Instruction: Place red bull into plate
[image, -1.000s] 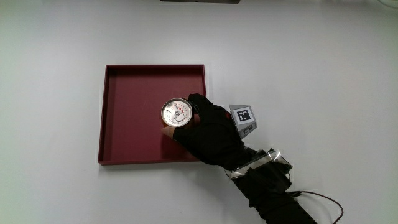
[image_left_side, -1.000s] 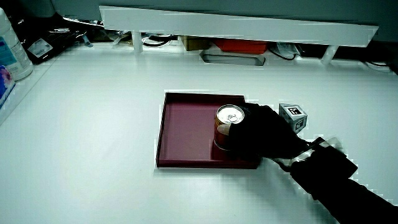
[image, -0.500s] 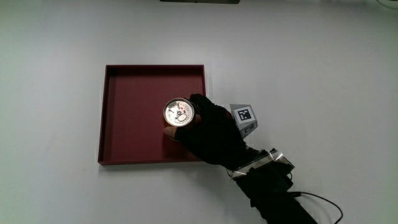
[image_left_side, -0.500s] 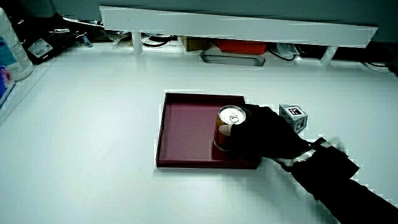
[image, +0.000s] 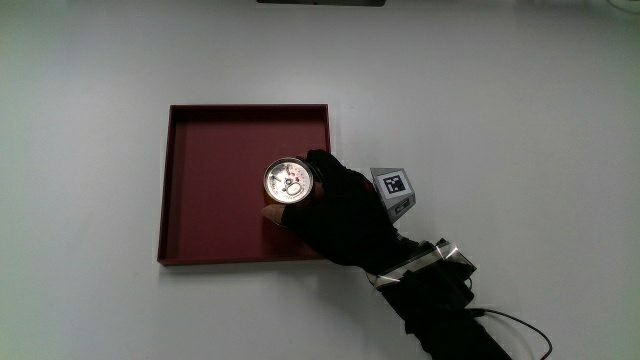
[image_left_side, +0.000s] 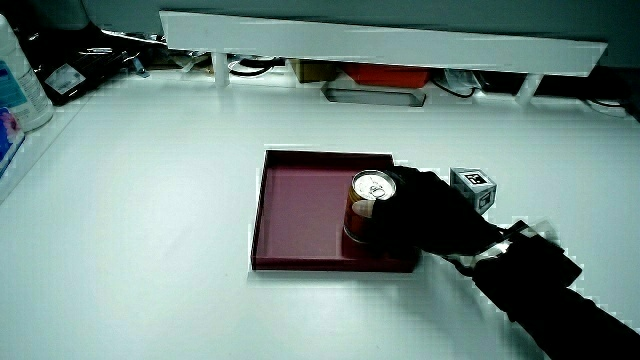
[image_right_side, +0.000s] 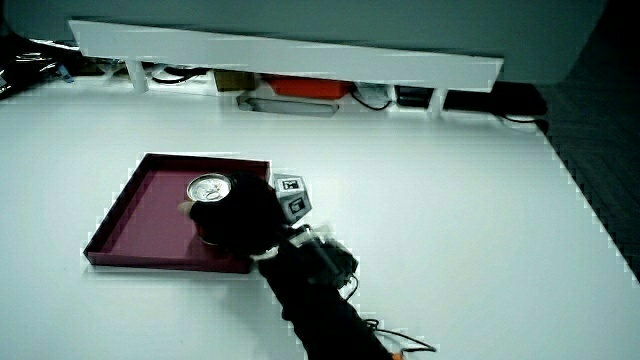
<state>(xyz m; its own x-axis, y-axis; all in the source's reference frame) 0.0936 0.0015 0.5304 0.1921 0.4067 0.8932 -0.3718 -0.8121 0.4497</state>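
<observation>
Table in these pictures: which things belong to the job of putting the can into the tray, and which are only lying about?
Belong to the job:
- Red Bull can, upright inside the tray
- dark red square tray
- the hand, closed around the can

Only lying about:
- white bottle with a blue label at the table's edge
- low white partition, with clutter under it
</observation>
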